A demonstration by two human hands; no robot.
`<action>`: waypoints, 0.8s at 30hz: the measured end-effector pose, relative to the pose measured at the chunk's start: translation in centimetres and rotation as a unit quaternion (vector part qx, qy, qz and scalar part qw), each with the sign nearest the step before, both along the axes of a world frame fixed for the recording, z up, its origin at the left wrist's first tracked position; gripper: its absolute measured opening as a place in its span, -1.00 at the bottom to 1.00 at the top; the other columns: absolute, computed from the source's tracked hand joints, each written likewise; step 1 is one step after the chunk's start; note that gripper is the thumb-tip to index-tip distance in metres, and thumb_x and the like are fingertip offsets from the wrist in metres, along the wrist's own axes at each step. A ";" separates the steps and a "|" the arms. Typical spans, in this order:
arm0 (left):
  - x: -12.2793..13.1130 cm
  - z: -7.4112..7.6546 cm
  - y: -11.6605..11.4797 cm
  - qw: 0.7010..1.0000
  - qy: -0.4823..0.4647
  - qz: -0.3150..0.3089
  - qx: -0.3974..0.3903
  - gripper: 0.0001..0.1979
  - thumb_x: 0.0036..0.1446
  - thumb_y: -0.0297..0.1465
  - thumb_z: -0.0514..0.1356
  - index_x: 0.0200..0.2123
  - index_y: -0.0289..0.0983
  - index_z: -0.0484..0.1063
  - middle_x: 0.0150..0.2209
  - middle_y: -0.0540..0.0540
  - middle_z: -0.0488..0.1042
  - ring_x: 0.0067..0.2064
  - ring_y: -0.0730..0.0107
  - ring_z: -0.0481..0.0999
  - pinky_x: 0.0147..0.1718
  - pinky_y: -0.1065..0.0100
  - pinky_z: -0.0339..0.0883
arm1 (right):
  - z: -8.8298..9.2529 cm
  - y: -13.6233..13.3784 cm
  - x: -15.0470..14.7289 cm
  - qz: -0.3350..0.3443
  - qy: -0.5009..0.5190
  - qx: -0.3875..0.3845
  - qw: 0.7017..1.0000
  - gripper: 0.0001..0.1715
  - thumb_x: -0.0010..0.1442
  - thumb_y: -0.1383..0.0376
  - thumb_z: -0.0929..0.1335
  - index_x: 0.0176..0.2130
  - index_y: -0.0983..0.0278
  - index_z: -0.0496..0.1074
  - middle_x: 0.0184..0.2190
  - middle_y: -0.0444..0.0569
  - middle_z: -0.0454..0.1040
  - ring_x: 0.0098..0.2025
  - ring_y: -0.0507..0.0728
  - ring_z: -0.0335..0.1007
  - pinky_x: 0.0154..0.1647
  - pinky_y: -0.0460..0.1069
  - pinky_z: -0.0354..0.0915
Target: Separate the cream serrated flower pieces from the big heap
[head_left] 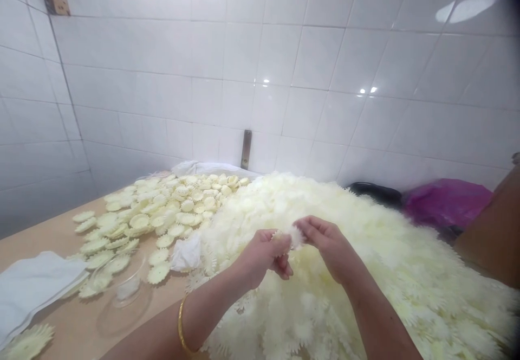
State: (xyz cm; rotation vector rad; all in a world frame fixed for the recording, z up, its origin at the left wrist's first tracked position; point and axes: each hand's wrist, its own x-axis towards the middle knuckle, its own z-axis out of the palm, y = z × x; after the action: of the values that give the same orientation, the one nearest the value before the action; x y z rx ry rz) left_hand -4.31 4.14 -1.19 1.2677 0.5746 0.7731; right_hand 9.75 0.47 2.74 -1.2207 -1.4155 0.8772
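Observation:
Both of my hands are raised over a large heap of pale yellow-white fabric flower petals (406,284). A small white flower-shaped petal piece (296,237) with a toothed edge is held between them. My left hand (266,254) pinches one side of it between thumb and fingers. My right hand (325,240) grips its other side with the fingertips. A gold bangle (182,327) circles my left wrist. To the left lies a pile of flat, toothed yellow discs (140,222), some of them stacked.
A clear round dish (128,289) stands on the tan tabletop (162,308) at left, near a crumpled white tissue (187,252) and a folded white cloth (36,278). Behind the heap are a black object (376,192) and a purple plastic bag (449,203). A white tiled wall (162,94) rises behind.

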 end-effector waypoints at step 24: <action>0.6 0.0 -0.3 0.996 -0.036 0.051 -0.065 -0.70 -0.03 -0.20 0.15 -0.38 -0.32 0.21 -0.63 -0.03 0.38 -0.67 0.50 0.36 -0.68 0.50 0.14 | -2.6 1.3 -1.6 -0.182 -0.213 0.105 0.954 -0.61 0.16 0.15 0.17 -0.62 0.25 0.10 -0.71 -0.19 0.16 -0.61 -0.01 0.07 -0.57 -0.08 0.03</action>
State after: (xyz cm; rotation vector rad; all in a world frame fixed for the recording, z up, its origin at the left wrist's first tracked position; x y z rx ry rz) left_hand -3.73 3.83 -1.15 1.0936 0.6248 0.8490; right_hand 8.15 1.78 0.12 -1.4985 -1.5021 0.2057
